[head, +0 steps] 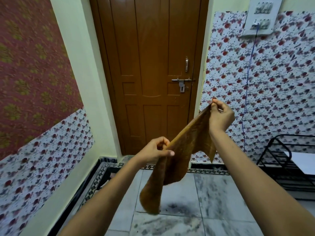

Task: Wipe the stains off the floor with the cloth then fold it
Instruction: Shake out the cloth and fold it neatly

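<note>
Both hands, left hand and right hand, pinch the brown terry cloth taut above the grey marbled floor (wiping looks finished); folding remains

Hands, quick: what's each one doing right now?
Left hand: pinching the lower end of the brown cloth's top edge.
Right hand: pinching the upper corner of the same cloth, held up in the air.

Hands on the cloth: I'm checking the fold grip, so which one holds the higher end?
The right hand, pinching the brown cloth at its top corner near the door. The left hand grips lower down the same stretched edge.
</note>
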{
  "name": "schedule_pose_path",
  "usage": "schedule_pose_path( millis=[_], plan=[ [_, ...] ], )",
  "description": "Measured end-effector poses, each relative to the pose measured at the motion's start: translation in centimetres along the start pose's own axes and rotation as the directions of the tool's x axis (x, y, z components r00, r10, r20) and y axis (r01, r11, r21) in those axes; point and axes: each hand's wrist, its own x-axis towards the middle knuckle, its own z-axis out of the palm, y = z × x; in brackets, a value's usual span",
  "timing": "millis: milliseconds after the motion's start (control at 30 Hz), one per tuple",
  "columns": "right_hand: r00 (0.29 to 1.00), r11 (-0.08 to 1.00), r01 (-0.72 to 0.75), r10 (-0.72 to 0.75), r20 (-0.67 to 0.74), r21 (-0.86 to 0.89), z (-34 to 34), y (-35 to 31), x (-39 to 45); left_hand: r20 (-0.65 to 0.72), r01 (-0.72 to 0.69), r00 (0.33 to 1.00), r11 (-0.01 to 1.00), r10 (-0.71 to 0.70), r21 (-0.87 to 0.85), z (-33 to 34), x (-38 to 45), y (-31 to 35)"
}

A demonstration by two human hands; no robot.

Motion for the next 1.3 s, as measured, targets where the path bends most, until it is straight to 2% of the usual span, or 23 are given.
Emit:
schedule_pose_path(
  millis=[133, 200, 233, 300, 367, 400, 500, 567, 667, 733, 867, 1000, 1067, 1167, 1300],
  plan=[
    [0.999, 0.999, -0.033, 0.034, -0.036, 0.019, -0.6, 0.4, 0.5, 0.166, 0.101, 0.983, 0.986, -0.079, -0.130, -2.9, -0.4, 1.5],
    [1.000, 1.000, -0.013, 0.013, -0.026, -0.003, -0.8, 0.7, 0.6, 0.180, 0.105, 0.980, 0.991, -0.087, -0.089, -3.7, -0.6, 2.2],
    [1.000, 1.000, 0.006, -0.006, -0.017, -0.025, -0.9, 0.8, 0.7, 0.166, 0.073, 0.984, 0.997, -0.069, -0.016, -3.9, -0.5, 2.6],
    [0.999, 0.994, 0.044, -0.046, -0.011, -0.099, -1.2, 1.0, 0.9, 0.099, -0.003, 0.995, 0.966, -0.024, 0.258, -4.4, -0.2, 3.8],
    [0.995, 0.970, 0.100, -0.104, -0.006, -0.220, -1.6, 1.6, 0.9, -0.031, -0.005, 0.999, 0.816, 0.028, 0.578, -5.3, 0.7, 5.0],
    [0.992, 0.957, 0.119, -0.123, 0.004, -0.263, -1.8, 2.1, 0.9, -0.112, 0.032, 0.992, 0.747, 0.058, 0.664, -5.7, 1.1, 5.7],
    [0.991, 0.956, 0.132, -0.120, 0.063, -0.263, -2.3, 3.5, 0.3, -0.303, 0.122, 0.942, 0.694, 0.144, 0.709, -6.7, 2.3, 7.8],
    [0.989, 0.963, 0.139, -0.123, 0.084, -0.232, -2.4, 4.4, 0.1, -0.312, 0.137, 0.935, 0.638, 0.169, 0.758, -6.8, 3.0, 9.0],
    [0.992, 0.970, 0.127, -0.119, 0.051, -0.209, -2.4, 4.7, -0.4, -0.281, 0.155, 0.941, 0.500, 0.188, 0.852, -6.7, 3.9, 10.1],
    [0.985, 0.963, 0.174, -0.169, 0.043, -0.206, -2.5, 4.7, -1.2, -0.311, 0.194, 0.928, 0.449, 0.203, 0.872, -6.8, 4.3, 10.6],
    [0.947, 0.939, 0.307, -0.286, 0.143, -0.157, -2.6, 5.6, -4.2, -0.426, 0.237, 0.858, 0.514, 0.288, 0.824, -6.8, 5.2, 12.2],
    [0.783, 0.802, 0.574, -0.477, 0.400, -0.167, -1.6, 7.5, -8.2, -0.502, 0.220, 0.821, 0.660, 0.273, 0.718, -6.6, 5.9, 13.8],
    [0.745, 0.790, 0.597, -0.481, 0.462, -0.140, -1.3, 7.9, -9.8, -0.527, 0.179, 0.799, 0.723, 0.289, 0.667, -6.5, 6.0, 14.1],
    [0.739, 0.812, 0.566, -0.422, 0.525, -0.143, -1.0, 8.4, -11.6, -0.575, 0.138, 0.755, 0.782, 0.314, 0.608, -6.6, 5.9, 14.2],
    [0.718, 0.833, 0.538, -0.373, 0.587, -0.128, -1.1, 8.6, -13.3, -0.605, 0.111, 0.755, 0.860, 0.253, 0.497, -6.2, 5.7, 14.5]
  ],
)
